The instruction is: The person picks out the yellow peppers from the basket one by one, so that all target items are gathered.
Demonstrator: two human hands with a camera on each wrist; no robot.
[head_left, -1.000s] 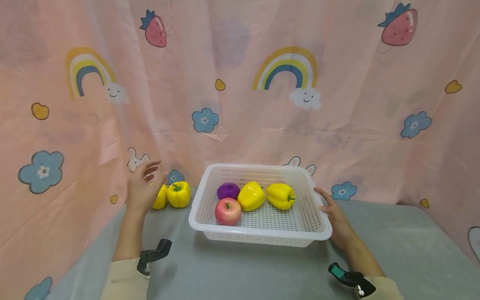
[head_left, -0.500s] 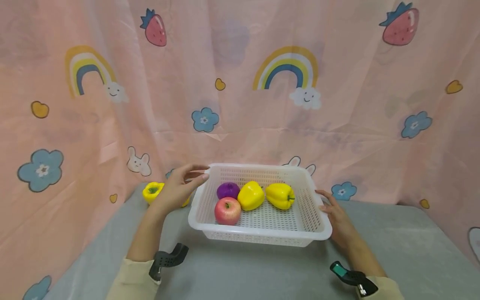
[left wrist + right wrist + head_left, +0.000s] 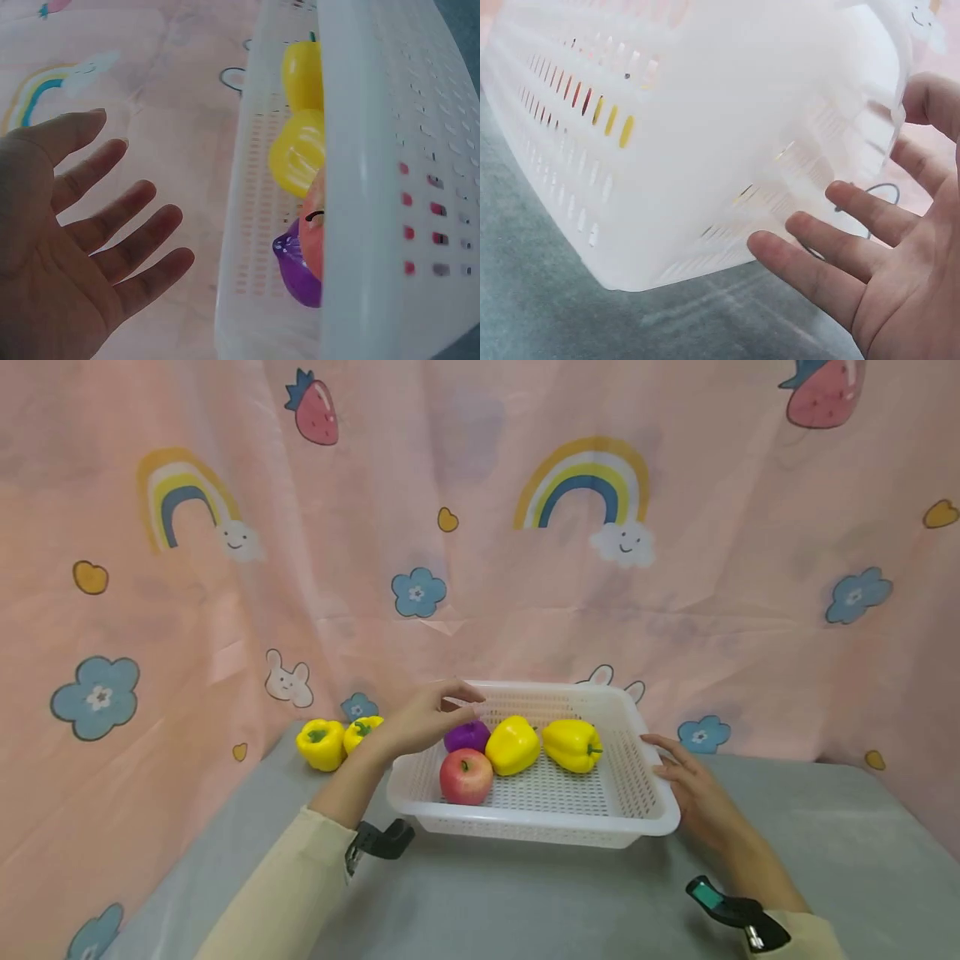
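Pink printed curtain (image 3: 487, 639) behind grey counter (image 3: 525, 902). White basket (image 3: 540, 824) mid-counter. Left grip (image 3: 423, 720) relaxed, empty, at its ten o'clock; right grip (image 3: 697, 789) touches its three-o'clock end, can't tell if pinching. One-sided tug could skew it, rolling the apple (image 3: 467, 778).

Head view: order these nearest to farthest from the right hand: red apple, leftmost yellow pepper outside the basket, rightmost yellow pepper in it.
From the right hand:
1. Rightmost yellow pepper: right part of the basket.
2. Red apple: basket's left part, near the front.
3. Leftmost yellow pepper: outside, left of the basket.
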